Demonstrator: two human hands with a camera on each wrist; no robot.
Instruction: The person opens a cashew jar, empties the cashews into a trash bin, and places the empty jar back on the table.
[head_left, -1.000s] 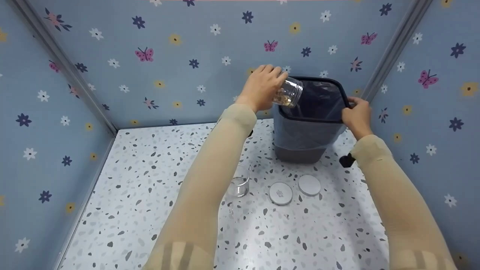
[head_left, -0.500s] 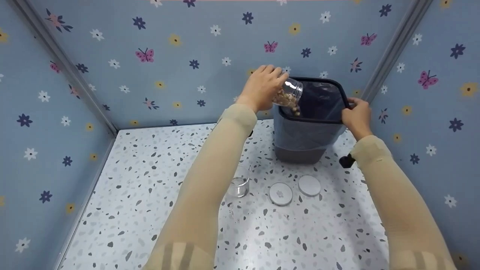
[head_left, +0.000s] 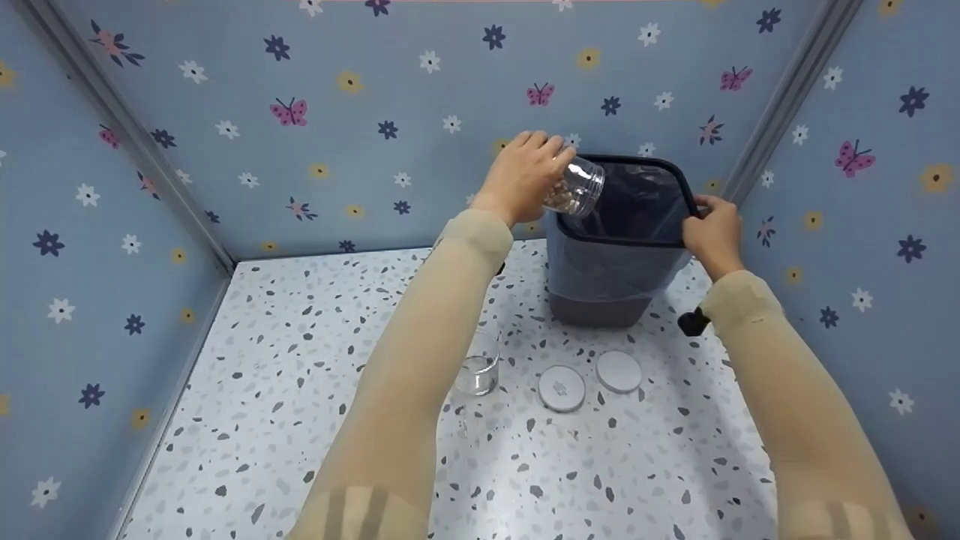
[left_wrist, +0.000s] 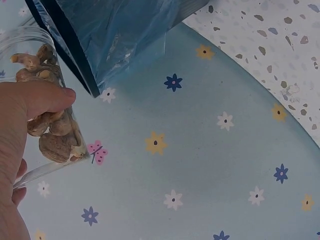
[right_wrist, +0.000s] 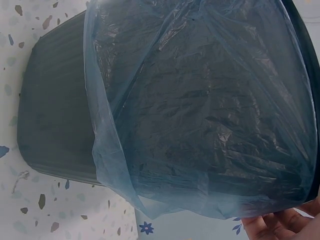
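Observation:
In the head view my left hand (head_left: 525, 174) grips a clear jar (head_left: 588, 180), tilted with its mouth over the left rim of a trash bin (head_left: 600, 309). Brown lumpy pieces (left_wrist: 56, 145) lie inside the jar; they look like nuts or dried mushrooms, and I cannot tell which. The left thumb presses along the jar's side in the left wrist view. My right hand (head_left: 714, 231) holds the bin's black rim at its right side. A translucent blue bag (right_wrist: 210, 110) lines the bin and hangs over its outside. The bin's bottom is hidden.
A second clear jar (head_left: 478, 375) stands on the speckled table (head_left: 300, 360), partly behind my left sleeve. Two round white lids (head_left: 561, 388) lie in front of the bin. Flowered panels (head_left: 420, 97) close off the back and both sides.
The brown pieces slid toward the jar's mouth and some spilled out half a second ago; now those left sit deeper inside the jar. Both hands and the bin stay almost where they were.

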